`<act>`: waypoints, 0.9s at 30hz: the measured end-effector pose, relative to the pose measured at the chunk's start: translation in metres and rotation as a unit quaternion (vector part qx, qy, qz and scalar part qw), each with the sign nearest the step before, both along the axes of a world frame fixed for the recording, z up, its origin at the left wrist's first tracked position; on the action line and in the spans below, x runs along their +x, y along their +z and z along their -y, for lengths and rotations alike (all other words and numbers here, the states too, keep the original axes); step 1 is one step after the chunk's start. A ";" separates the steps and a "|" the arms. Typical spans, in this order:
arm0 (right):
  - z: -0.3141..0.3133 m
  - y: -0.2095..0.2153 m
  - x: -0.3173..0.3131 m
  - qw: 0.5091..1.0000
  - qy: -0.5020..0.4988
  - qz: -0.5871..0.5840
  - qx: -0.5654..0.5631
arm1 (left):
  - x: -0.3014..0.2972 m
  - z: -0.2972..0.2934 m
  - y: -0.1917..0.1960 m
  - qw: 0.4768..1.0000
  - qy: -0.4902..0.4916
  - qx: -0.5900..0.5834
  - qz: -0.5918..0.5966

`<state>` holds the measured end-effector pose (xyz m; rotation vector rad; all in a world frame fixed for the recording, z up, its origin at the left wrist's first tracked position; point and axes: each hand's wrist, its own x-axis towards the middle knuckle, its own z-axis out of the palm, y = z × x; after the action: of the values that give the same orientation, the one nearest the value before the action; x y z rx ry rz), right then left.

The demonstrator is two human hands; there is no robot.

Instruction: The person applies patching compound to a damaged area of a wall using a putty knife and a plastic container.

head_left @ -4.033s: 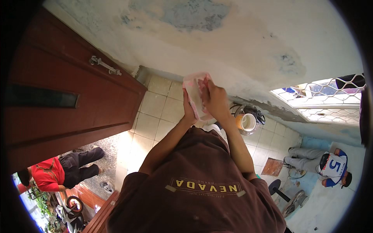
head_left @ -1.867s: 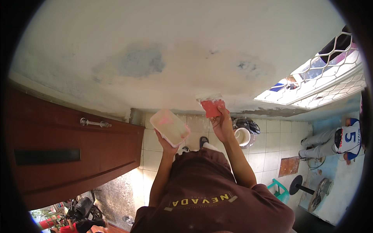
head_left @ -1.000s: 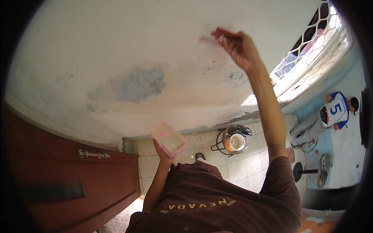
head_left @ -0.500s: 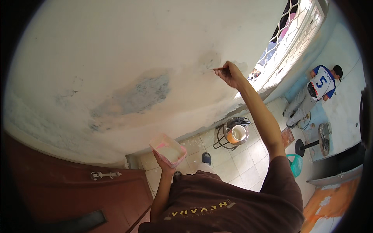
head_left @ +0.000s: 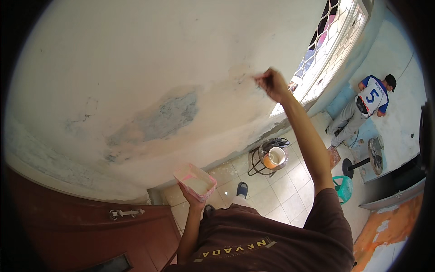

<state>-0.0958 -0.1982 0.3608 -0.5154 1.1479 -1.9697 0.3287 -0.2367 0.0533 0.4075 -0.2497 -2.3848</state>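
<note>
My left hand (head_left: 194, 199) holds a pinkish-white plastic tub (head_left: 209, 190) from below and the side. A pale, smooth paste (head_left: 197, 183) lies inside it. Up at the wall (head_left: 217, 50), left of the window, my right hand (head_left: 273, 85) is raised with the fingers pinched together. A thin flat tool seems to be in that pinch, but blur hides its shape. Beside the fingers is a damp-looking patch (head_left: 240, 72) on the wall. Farther left, a larger rough grey patch (head_left: 174, 111) shows on the pale surface.
A black metal stool (head_left: 259, 167) bears an orange-and-white bucket (head_left: 275, 157) by the wall. A grilled window (head_left: 324, 59) is at right. Beyond, a person (head_left: 369, 99) faces another wall. A green plastic stool (head_left: 344, 189) and pedestal fan (head_left: 362, 164) stand right; a red-brown door (head_left: 90, 226) is lower left.
My right hand has shifted slightly and turned at the wall, its fingers now blurred. The patch beside it looks smoother and paler. My left hand keeps the tub at nearly the same place.
</note>
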 end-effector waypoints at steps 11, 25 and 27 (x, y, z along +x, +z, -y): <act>0.038 0.109 -0.023 0.988 0.034 -0.021 -0.148 | -0.010 -0.001 -0.002 0.999 0.024 -0.013 -0.030; 0.043 -0.024 -0.064 0.979 0.083 0.146 -0.112 | -0.073 -0.008 -0.001 0.997 0.073 -0.013 0.009; 0.033 0.054 -0.059 0.972 0.081 0.110 -0.193 | -0.088 -0.015 -0.001 0.997 0.073 0.001 0.017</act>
<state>-0.1546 -0.2312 0.4152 -0.5528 0.5679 -2.0528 0.2403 -0.2214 0.0525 0.4514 -0.2255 -2.2361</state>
